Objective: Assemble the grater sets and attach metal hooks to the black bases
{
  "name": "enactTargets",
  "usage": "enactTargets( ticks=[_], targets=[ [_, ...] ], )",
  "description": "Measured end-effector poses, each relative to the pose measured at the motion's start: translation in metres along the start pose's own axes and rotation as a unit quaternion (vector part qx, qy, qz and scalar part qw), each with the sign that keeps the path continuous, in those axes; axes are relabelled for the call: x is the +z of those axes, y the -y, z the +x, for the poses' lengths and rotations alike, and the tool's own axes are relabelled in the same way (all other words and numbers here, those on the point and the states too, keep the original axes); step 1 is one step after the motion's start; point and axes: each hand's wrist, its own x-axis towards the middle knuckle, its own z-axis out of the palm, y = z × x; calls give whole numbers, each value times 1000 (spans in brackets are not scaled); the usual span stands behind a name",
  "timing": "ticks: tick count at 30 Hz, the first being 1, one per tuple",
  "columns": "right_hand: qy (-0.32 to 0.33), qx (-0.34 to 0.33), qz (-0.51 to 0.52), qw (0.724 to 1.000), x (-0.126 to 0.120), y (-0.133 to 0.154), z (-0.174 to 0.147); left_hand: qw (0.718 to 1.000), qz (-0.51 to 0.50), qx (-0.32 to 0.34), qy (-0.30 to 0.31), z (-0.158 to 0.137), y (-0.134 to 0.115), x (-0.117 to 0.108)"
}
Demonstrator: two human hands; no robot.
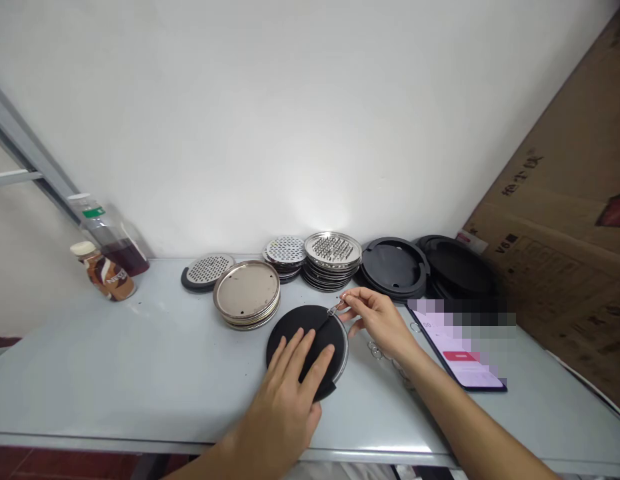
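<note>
A round black disc (310, 327) with a metal rim along its right side lies on the table. My left hand (290, 380) rests on top of it, fingers spread and flat against the black surface. At the disc's upper right edge, my right hand (373, 317) pinches a small metal ring (335, 309) between thumb and fingertips. The ring touches the disc's edge; whether it passes through a hole there I cannot tell. Several loose metal rings (375, 350) lie beside my right wrist, partly hidden by the forearm.
Behind are stacked plain metal discs (247, 290), perforated discs (286, 251), grater discs (333, 250) and black round covers (395, 263). A perforated disc with a black rim (209, 270) lies left. Bottles (107, 277) stand far left, a phone (460, 353) and cardboard box (565, 233) right.
</note>
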Motion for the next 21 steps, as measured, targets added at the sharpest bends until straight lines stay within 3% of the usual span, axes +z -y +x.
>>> enactTargets(
  ticks=[4,7,9,11,14,17,21],
  targets=[
    [-25,-37,-6,999,-2,3,1,996,-49,46,-50,3,5,-7],
    [-57,-54,16,997,-5,7,1,988,-123,40,-89,3,10,-17],
    [-40,-32,59,997,-9,9,0,975,-186,-21,-115,3,15,-28],
    [20,2,107,994,-10,10,-1,949,-261,-128,-121,1,21,-41],
    [150,56,148,976,-6,9,-6,872,-390,-279,-95,-1,33,-66],
    [260,95,157,948,6,4,-12,777,-500,-371,-94,-9,51,-95],
    [316,108,133,933,19,-2,-19,671,-529,-491,-171,-36,89,-136]
  ],
)
